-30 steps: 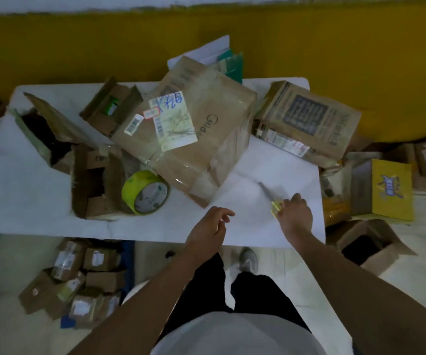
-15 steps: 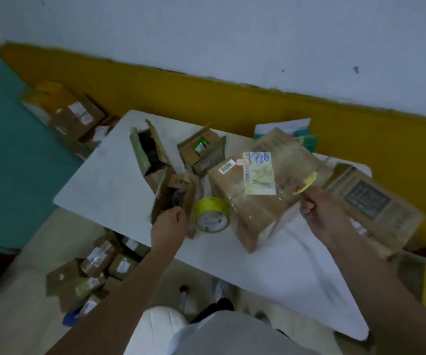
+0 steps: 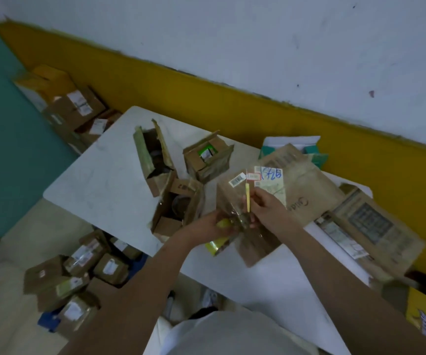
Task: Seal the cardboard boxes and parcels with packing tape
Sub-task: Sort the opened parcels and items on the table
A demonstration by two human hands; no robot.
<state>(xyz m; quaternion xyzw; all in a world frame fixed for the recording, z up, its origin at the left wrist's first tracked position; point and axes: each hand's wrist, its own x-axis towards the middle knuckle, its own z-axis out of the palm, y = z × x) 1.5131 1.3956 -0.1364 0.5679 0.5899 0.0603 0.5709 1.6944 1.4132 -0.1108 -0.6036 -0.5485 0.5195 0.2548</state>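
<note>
Left hand (image 3: 206, 225): its grip is closed round the tape roll (image 3: 215, 245), held beside the near corner of the big box. This is likely to steady the roll while tape is drawn off. Whether the roll rests on the tabletop (image 3: 99, 180) or is held above it cannot be told.
Right hand (image 3: 268, 211): its grip pinches the yellow cutter (image 3: 248, 201), which stands upright with the blade tip pointing away from the body. It seems held ready to slice tape, not yet pressed to anything.
Tape: something shiny and clear shows between the two hands, possibly a pulled length, but it is too blurred to be sure.
Big box (image 3: 306, 190): it lies on the tabletop with its labelled face up, just behind the hands. It looks like the parcel being sealed.
Open boxes (image 3: 178, 208): three stand to the left with their flaps apart and appear still to need tape.
Flat box (image 3: 370, 226): it lies to the right, touching the big box.
Floor parcels (image 3: 79, 272): a heap lies below the tabletop's near edge.
Step in hand: probably freeing or cutting a strip of tape.
</note>
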